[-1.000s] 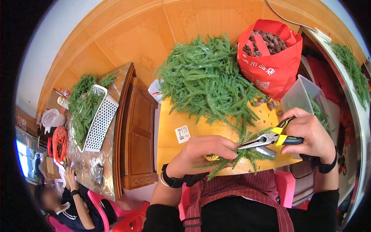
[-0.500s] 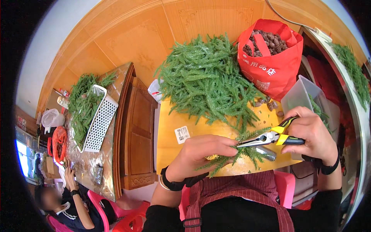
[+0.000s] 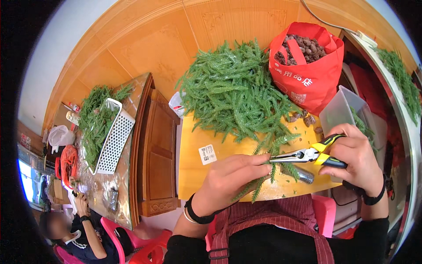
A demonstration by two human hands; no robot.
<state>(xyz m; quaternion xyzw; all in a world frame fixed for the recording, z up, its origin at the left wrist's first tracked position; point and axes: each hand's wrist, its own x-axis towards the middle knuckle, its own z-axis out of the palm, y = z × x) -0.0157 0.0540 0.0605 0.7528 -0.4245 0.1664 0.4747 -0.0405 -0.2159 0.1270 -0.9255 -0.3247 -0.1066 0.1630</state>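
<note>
Over the front of the yellow tabletop (image 3: 193, 176), my left hand (image 3: 231, 178) pinches a green artificial pine sprig (image 3: 274, 165) between thumb and fingers. My right hand (image 3: 354, 152) grips needle-nose pliers (image 3: 307, 155) with yellow and black handles. The long jaws reach left to the sprig, right beside my left fingertips; whether they clamp anything is too small to tell. Beneath the pliers lies a dark grey cylinder (image 3: 304, 175), perhaps a wire spool. Farther back rises a big heap of green pine sprigs (image 3: 237, 92).
A red bag (image 3: 307, 83) full of pine cones stands at the back right, beside a clear plastic bin (image 3: 347, 103). Loose cones (image 3: 309, 119) lie before it. On the left, a co-worker (image 3: 85, 233) sits at another table bearing a white perforated basket (image 3: 115, 141) with greenery.
The sprig has turned in my left fingers, its branches now pointing more away and toward me. The pliers have shifted slightly, their jaws still at the sprig.
</note>
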